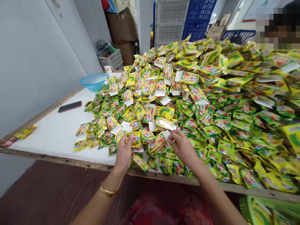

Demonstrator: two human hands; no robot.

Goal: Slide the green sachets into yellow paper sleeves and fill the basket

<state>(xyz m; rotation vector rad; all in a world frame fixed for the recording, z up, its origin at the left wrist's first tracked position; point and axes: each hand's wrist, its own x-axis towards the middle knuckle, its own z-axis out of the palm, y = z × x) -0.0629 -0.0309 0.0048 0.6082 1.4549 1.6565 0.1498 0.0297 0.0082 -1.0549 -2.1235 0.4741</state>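
Note:
My left hand (123, 152) is closed on a small yellow candy packet (136, 139), with the thumb pressed on top. To its right, my right hand (184, 147) pinches the white end flap of a small yellow-and-green carton (157, 142). The carton lies tilted, its printed face upward. Beneath and around both hands are loose green candy packets (166, 164) and more yellow cartons. One carton with a shiny face (165, 123) rests just beyond my right fingers, its white flap open.
A large heap of yellow cartons (187, 78) covers the table's middle and right. On the left lie a phone (70, 107) and a blue basin (90, 85). A green basket (252, 211) stands below the wooden edge (93, 163). Another person (278, 29) is at the far right.

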